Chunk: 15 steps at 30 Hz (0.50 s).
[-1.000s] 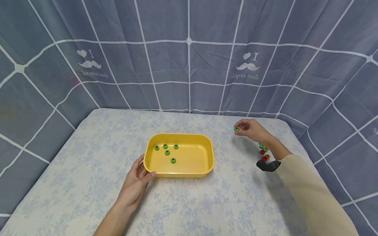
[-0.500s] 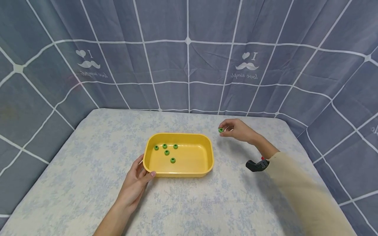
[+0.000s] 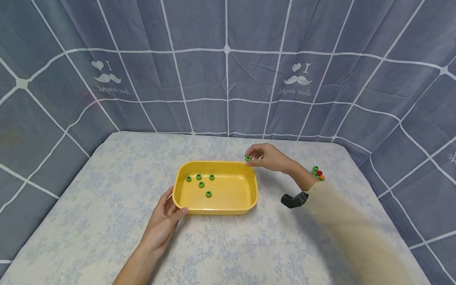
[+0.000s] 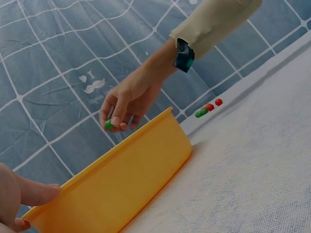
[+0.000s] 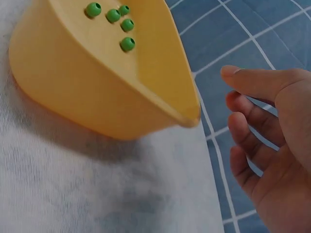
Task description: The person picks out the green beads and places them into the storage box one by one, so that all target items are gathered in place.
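A yellow rectangular tub [image 3: 228,210] stands mid-table with several green beads [image 3: 201,185] lying mostly toward its left side. My left hand [image 3: 164,221] grips the tub's near left corner, thumb over the rim and fingers along the outer wall. At the far right corner of the tub, my right hand [image 3: 268,158] pinches one green bead [image 3: 247,158] between thumb and fingertips, close above the rim. The left wrist view also shows this pinched bead [image 4: 109,124] over the tub's far end. In the right wrist view, the thumb and fingers [image 5: 245,124] hide it.
A small cluster of green, red and orange beads [image 3: 317,174] lies on the table to the right, partly behind the right forearm. A dark band [image 3: 294,200] is on the right wrist. Blue-grey checked curtains [image 3: 228,79] enclose the cloth-covered table [image 3: 107,178].
My right hand has carried the green bead left, from near the bead cluster to the tub's far right corner. The left hand and tub have stayed in place.
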### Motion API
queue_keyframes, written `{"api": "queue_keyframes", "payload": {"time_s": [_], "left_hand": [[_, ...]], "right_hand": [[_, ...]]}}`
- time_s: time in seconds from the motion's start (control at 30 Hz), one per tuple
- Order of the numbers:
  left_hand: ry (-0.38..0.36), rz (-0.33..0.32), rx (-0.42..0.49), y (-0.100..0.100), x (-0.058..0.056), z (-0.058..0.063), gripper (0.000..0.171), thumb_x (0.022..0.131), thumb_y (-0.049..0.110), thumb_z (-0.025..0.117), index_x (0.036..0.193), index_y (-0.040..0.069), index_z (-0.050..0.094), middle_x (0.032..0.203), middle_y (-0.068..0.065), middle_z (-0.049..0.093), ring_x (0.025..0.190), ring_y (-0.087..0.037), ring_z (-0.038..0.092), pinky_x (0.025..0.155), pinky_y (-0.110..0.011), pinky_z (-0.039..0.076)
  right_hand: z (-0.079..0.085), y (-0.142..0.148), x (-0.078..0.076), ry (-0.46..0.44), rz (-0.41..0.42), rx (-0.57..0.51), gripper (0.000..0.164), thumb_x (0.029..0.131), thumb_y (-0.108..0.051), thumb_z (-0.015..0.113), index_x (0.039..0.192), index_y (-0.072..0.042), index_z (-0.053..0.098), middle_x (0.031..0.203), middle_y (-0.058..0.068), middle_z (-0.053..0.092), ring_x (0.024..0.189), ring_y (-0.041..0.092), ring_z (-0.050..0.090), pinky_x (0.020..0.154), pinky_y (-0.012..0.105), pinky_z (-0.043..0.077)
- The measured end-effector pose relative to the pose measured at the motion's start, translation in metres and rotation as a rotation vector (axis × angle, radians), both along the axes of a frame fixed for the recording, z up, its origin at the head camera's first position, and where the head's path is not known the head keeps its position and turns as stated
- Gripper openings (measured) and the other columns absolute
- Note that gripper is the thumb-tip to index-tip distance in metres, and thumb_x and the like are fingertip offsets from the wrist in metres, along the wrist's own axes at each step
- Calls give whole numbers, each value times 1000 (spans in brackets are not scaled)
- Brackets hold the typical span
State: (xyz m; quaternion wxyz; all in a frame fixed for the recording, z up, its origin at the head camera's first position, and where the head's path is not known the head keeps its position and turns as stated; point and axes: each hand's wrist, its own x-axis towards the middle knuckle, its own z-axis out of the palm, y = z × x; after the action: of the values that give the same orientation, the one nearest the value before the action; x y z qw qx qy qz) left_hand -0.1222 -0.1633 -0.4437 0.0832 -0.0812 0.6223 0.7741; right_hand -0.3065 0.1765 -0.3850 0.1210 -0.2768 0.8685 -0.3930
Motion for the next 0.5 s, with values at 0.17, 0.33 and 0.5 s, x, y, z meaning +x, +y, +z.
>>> {"api": "queue_keyframes", "payload": {"time_s": [0.17, 0.33, 0.5], "left_hand": [[6, -4, 3, 0, 0, 0, 90, 99, -7, 64, 167, 15, 9, 168, -9, 16, 153, -24, 23, 108, -25, 44], [1, 1, -2, 0, 0, 0, 91, 99, -7, 64, 167, 15, 9, 169, -9, 16, 153, -25, 23, 108, -24, 44], [-1, 6, -4, 0, 0, 0, 92, 98, -7, 66, 167, 15, 10, 169, -9, 16, 153, -25, 23, 108, -24, 44]], "right_hand": [[2, -18, 2, -5, 42, 17, 20, 94, -11, 78, 113, -5, 73, 105, 2, 70, 92, 23, 62, 85, 37, 58], [-2, -33, 1, -25, 93, 3, 22, 94, -12, 77, 114, -4, 73, 105, 1, 70, 94, 22, 63, 89, 36, 57], [-3, -49, 4, -46, 122, -26, 23, 94, -10, 78, 115, -1, 73, 104, 2, 70, 93, 23, 63, 88, 35, 57]]}}
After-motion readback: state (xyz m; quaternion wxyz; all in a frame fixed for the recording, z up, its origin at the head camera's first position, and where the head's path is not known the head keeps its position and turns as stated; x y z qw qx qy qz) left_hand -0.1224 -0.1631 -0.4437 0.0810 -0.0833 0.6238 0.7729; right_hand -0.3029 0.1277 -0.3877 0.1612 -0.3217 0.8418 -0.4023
